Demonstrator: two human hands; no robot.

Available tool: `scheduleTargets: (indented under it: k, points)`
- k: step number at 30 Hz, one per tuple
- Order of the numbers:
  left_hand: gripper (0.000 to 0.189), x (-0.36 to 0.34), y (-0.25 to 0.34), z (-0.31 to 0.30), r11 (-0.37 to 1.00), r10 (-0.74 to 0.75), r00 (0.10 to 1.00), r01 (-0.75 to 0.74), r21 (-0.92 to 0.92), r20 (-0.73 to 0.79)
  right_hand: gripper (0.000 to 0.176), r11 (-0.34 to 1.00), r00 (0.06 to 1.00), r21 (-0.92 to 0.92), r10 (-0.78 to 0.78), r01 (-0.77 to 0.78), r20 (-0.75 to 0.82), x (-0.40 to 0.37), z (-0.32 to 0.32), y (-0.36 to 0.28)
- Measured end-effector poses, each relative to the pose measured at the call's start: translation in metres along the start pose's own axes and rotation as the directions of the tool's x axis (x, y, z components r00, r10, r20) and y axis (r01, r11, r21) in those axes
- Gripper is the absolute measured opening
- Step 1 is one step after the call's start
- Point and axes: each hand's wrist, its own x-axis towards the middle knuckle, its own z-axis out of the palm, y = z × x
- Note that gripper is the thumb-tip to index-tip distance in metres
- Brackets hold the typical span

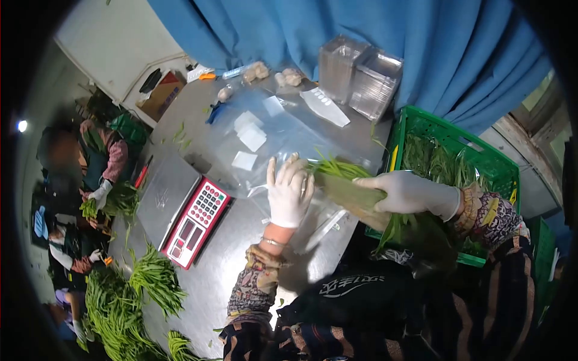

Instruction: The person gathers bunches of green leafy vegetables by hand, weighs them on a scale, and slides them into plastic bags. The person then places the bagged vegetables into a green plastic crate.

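My left hand, in a white glove, lies with its fingers spread on clear plastic bags on the metal table. To its right, my right hand, also gloved, is closed round a bag of green leafy vegetables. The stems stick out at the bag's upper left, and leaves hang below the hand. White paper squares lie on and under the plastic just beyond my left hand. A red and white scale stands to the left of my left hand.
Loose green bunches lie at the lower left. Stacked clear trays stand at the back by a blue curtain. A green crate with bagged greens is at the right. Other people work along the left side.
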Motion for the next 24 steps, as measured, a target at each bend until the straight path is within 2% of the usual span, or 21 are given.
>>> scheduleTargets:
  k: [1, 4, 5, 7, 8, 9, 10, 11, 13, 16, 17, 18, 20, 21, 23, 24]
  points:
    - [0.013, 0.000, -0.012, 0.018, 0.998, -0.050, 0.997, 0.048, 0.035, 0.064, 0.060, 1.000, 0.999, 0.027, -0.009, 0.008, 0.038, -0.003, -0.002, -0.007]
    - [0.011, 0.014, -0.019, 0.016, 0.992, -0.110, 0.988, 0.115, -0.050, 0.107, 0.062, 0.991, 0.991, 0.129, 0.008, -0.025, 0.134, -0.009, -0.011, -0.020]
    - [0.011, 0.015, -0.016, 0.011, 0.987, -0.112, 0.993, 0.117, -0.111, 0.044, 0.062, 0.991, 0.992, 0.134, -0.016, -0.001, 0.126, -0.009, -0.012, -0.016]
    - [0.011, 0.034, 0.007, -0.008, 0.999, -0.016, 0.999, 0.016, -0.035, 0.028, 0.062, 0.988, 0.991, 0.147, -0.054, 0.036, 0.119, -0.010, -0.010, -0.007]
    - [0.011, 0.034, 0.014, -0.011, 1.000, 0.025, 0.999, -0.025, 0.002, 0.025, 0.063, 0.978, 0.992, 0.207, -0.006, -0.020, 0.126, -0.011, -0.011, -0.006]
    - [0.012, 0.033, 0.000, 0.005, 0.996, 0.039, 0.996, -0.046, 0.079, 0.084, 0.063, 0.961, 0.989, 0.267, 0.039, -0.077, 0.146, -0.011, -0.013, -0.009]
    - [0.013, 0.019, -0.005, 0.006, 0.999, 0.002, 0.999, -0.003, 0.046, 0.037, 0.064, 0.939, 0.983, 0.318, 0.078, -0.129, 0.166, -0.011, -0.014, -0.010]
    - [0.014, 0.021, -0.008, 0.004, 1.000, -0.020, 1.000, 0.020, 0.016, -0.024, 0.065, 0.974, 0.998, 0.225, -0.034, 0.020, 0.061, -0.007, -0.010, -0.003]
    - [0.017, 0.031, -0.013, -0.002, 1.000, -0.005, 0.991, 0.001, -0.029, -0.134, 0.067, 0.972, 0.997, 0.234, -0.005, -0.014, 0.080, -0.008, -0.016, 0.007]
    - [0.013, 0.037, -0.016, -0.005, 0.995, -0.097, 0.982, 0.092, -0.041, -0.162, 0.065, 0.975, 0.994, 0.214, 0.046, -0.067, 0.101, -0.008, -0.013, 0.006]
    - [0.011, 0.041, -0.007, -0.005, 0.998, -0.067, 0.988, 0.064, -0.029, -0.138, 0.064, 0.978, 0.993, 0.190, 0.064, -0.082, 0.100, -0.006, -0.012, 0.006]
    - [0.011, 0.045, 0.000, -0.002, 0.999, 0.040, 0.995, -0.043, -0.029, -0.094, 0.062, 0.986, 0.997, 0.158, 0.040, -0.051, 0.071, -0.004, -0.007, 0.006]
    - [0.014, 0.044, 0.001, 0.018, 0.999, -0.011, 1.000, 0.010, 0.042, 0.004, 0.060, 0.996, 0.998, 0.061, -0.058, 0.059, -0.015, 0.000, 0.004, 0.006]
    - [0.014, 0.043, 0.006, 0.024, 1.000, -0.002, 1.000, 0.002, 0.007, 0.012, 0.058, 0.990, 0.988, -0.008, -0.138, 0.138, -0.068, 0.003, 0.005, 0.004]
    - [0.014, 0.045, 0.023, 0.029, 0.998, 0.018, 1.000, -0.016, -0.061, 0.026, 0.057, 0.995, 0.995, -0.002, -0.104, 0.104, -0.006, 0.009, -0.001, -0.003]
    - [0.011, 0.056, 0.043, 0.015, 0.991, 0.129, 0.987, -0.126, -0.040, 0.100, 0.056, 0.996, 0.996, 0.003, -0.087, 0.087, 0.031, 0.009, -0.001, -0.006]
